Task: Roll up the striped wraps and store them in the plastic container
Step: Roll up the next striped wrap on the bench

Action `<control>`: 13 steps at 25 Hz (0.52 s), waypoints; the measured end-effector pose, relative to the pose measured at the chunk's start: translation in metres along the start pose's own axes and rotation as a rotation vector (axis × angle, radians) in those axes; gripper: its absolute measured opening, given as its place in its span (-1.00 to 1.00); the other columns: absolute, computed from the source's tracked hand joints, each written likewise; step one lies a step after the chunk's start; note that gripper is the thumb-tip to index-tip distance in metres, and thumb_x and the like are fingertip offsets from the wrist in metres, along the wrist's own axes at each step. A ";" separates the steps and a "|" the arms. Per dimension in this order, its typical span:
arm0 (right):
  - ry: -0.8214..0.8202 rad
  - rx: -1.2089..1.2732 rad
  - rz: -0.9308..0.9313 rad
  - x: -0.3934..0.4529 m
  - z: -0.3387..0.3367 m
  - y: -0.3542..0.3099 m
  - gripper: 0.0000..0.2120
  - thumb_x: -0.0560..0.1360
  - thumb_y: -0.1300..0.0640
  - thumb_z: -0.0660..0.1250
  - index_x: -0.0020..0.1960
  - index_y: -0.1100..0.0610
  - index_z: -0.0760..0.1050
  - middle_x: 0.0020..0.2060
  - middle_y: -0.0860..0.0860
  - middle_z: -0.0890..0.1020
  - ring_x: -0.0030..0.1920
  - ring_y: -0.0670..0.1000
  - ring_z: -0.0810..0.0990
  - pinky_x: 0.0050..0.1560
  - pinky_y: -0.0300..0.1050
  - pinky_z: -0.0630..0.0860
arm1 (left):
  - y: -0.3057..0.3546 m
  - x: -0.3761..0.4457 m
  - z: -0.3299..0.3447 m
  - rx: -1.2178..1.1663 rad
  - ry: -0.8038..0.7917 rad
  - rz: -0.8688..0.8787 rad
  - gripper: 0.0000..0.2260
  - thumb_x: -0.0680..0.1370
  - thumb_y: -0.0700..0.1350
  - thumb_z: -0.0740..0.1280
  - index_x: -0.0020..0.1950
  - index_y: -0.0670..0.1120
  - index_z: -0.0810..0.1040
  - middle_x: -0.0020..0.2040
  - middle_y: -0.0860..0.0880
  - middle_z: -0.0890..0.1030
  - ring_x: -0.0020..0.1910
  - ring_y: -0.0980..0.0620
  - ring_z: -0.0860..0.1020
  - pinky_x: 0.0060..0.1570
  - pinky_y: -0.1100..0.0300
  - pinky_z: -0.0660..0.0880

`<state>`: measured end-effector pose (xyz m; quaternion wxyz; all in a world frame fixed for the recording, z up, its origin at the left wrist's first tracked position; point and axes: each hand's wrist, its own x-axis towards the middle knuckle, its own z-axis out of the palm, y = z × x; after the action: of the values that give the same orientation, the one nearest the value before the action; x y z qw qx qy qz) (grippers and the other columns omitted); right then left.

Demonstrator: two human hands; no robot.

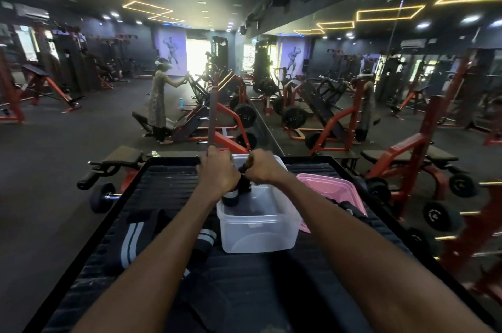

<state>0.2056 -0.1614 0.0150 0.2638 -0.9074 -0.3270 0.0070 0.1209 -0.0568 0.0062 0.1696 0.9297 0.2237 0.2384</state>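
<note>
Loose striped wraps (130, 240) lie nearest; your left hand (217, 175) and right hand (262, 169) pinch a rolled wrap (236, 191) directly above the plastic container (258, 234).

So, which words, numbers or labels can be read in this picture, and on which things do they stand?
None can be read.
Weight plates: pale marks, too blurred.
Wall poster: a figure only, no letters legible.
Container, pink lid, wraps: no text visible.
</note>
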 end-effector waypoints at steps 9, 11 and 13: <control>-0.021 -0.361 0.298 -0.038 -0.068 0.123 -0.83 0.38 0.08 0.40 -0.07 0.11 0.48 0.01 0.17 0.64 -0.05 0.18 0.64 -0.09 0.01 0.60 | 0.081 -0.001 0.019 -0.170 -0.108 0.286 -0.80 0.51 -0.22 0.27 -0.03 -0.14 0.70 -0.01 -0.16 0.69 -0.02 -0.18 0.62 0.05 -0.09 0.59; -0.148 -0.494 0.376 -0.054 -0.072 0.146 -0.76 0.37 0.01 0.43 -0.05 0.06 0.46 0.08 0.12 0.62 0.04 0.15 0.62 -0.07 -0.07 0.52 | 0.098 -0.006 0.026 -0.178 -0.165 0.316 -0.83 0.52 -0.23 0.29 -0.05 -0.13 0.69 -0.04 -0.13 0.70 -0.06 -0.12 0.62 0.02 -0.06 0.60; -0.214 -0.539 0.410 -0.065 -0.071 0.164 -0.77 0.37 -0.05 0.45 -0.09 0.05 0.52 0.06 0.06 0.65 0.06 0.10 0.63 -0.01 -0.09 0.51 | 0.108 -0.008 0.034 -0.175 -0.189 0.339 -0.87 0.53 -0.21 0.32 -0.08 -0.10 0.67 -0.07 -0.09 0.69 -0.10 -0.06 0.61 0.01 -0.05 0.61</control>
<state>0.2642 -0.3402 -0.0137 -0.0279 -0.9853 -0.1541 0.0684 0.1681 -0.1589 0.0207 0.2274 0.9540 0.0258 0.1939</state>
